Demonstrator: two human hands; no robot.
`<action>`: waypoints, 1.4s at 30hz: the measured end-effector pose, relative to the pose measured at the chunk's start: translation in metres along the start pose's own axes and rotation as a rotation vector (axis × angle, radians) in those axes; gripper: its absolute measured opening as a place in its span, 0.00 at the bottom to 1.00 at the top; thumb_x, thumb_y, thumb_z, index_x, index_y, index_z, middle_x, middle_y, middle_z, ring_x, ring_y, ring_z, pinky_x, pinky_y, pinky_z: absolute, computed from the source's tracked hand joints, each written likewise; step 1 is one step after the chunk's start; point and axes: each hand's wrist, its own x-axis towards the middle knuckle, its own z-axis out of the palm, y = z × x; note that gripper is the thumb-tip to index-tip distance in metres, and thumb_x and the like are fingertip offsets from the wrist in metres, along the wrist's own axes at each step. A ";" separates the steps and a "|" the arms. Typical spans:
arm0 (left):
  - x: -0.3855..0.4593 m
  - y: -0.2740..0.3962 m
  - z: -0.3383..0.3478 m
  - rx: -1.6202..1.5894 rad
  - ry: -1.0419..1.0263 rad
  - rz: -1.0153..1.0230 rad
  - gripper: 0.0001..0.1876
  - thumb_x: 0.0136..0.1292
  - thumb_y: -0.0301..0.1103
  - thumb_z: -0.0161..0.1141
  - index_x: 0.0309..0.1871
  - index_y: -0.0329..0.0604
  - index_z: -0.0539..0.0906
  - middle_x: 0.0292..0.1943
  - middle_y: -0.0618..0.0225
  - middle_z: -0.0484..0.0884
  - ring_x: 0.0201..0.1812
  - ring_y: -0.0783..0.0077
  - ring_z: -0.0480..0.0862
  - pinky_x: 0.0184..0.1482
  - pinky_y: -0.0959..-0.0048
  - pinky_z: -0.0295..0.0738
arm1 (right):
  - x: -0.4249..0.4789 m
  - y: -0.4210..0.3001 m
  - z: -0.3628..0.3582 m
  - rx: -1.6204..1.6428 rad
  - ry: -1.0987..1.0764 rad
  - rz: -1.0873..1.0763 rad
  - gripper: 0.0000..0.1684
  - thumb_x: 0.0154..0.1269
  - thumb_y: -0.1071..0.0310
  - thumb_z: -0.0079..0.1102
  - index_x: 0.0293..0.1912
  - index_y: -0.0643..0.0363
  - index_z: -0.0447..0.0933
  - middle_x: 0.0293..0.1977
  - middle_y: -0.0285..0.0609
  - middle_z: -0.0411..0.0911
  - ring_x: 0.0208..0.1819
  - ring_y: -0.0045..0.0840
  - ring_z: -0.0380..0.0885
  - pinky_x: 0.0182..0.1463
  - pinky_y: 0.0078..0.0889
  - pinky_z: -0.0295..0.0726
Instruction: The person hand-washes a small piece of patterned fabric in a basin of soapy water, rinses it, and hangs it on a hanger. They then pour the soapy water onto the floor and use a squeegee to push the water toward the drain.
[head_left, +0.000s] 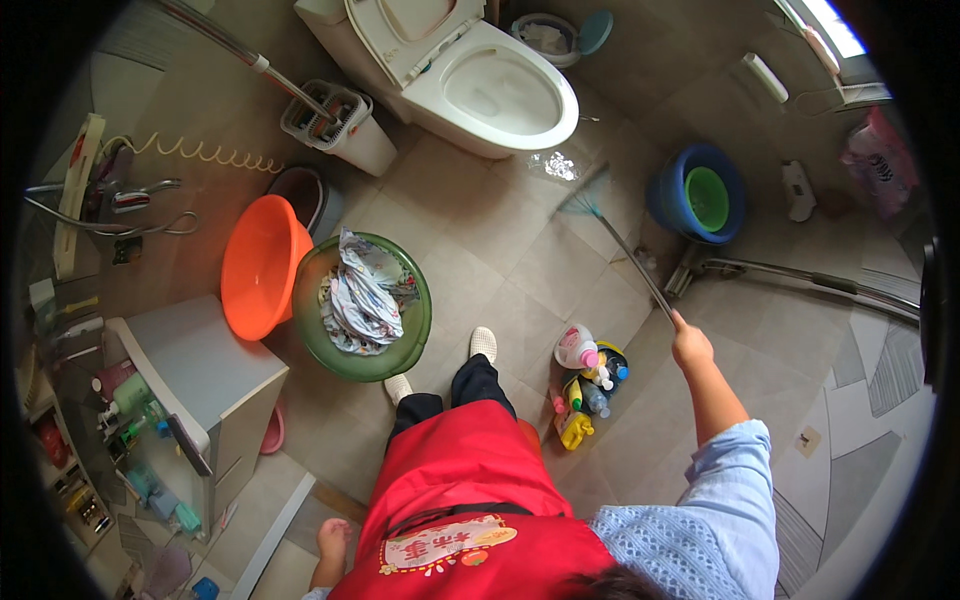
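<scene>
My right hand (691, 343) grips the grey handle of a long floor tool (634, 259), a broom or squeegee; its blurred head (589, 201) with a bluish joint rests on the tiles near the toilet. By the head, a wet patch (555, 165) shines on the floor. My left hand (334, 538) hangs low beside my red apron (465, 465) and appears to hold nothing; its fingers look curled, but their closure is unclear. Before my feet sits a green basin (420, 330) of patterned cloth (364, 300). The toilet (502, 97) has its lid raised.
Several cleaning bottles (577, 349) stand together right of my legs. An orange basin (259, 270) leans near a grey cabinet (202, 352) at left. A mop bucket (367, 135) stands beside the toilet. Blue and green tubs (664, 195) and a metal-handled mop (832, 281) are at right.
</scene>
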 end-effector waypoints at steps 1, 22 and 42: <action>0.001 -0.001 -0.002 -0.004 0.006 -0.014 0.09 0.59 0.21 0.43 0.34 0.42 0.75 0.28 0.70 0.77 0.27 0.77 0.76 0.25 0.80 0.70 | 0.015 -0.013 0.002 0.021 0.037 -0.053 0.25 0.65 0.65 0.34 0.61 0.34 0.61 0.47 0.50 0.74 0.49 0.40 0.73 0.51 0.40 0.71; -0.006 0.024 0.016 0.077 0.009 0.125 0.11 0.56 0.16 0.42 0.34 0.40 0.76 0.29 0.66 0.78 0.28 0.76 0.78 0.25 0.79 0.71 | 0.089 0.075 -0.006 -0.143 -0.121 0.076 0.24 0.65 0.65 0.36 0.60 0.43 0.63 0.54 0.42 0.70 0.56 0.34 0.69 0.57 0.35 0.69; 0.002 0.042 0.004 0.139 0.005 0.110 0.09 0.59 0.20 0.44 0.35 0.41 0.76 0.30 0.68 0.78 0.28 0.78 0.77 0.27 0.80 0.71 | 0.020 0.064 0.057 0.008 -0.197 0.075 0.25 0.64 0.66 0.35 0.61 0.38 0.62 0.55 0.43 0.70 0.57 0.34 0.68 0.58 0.35 0.68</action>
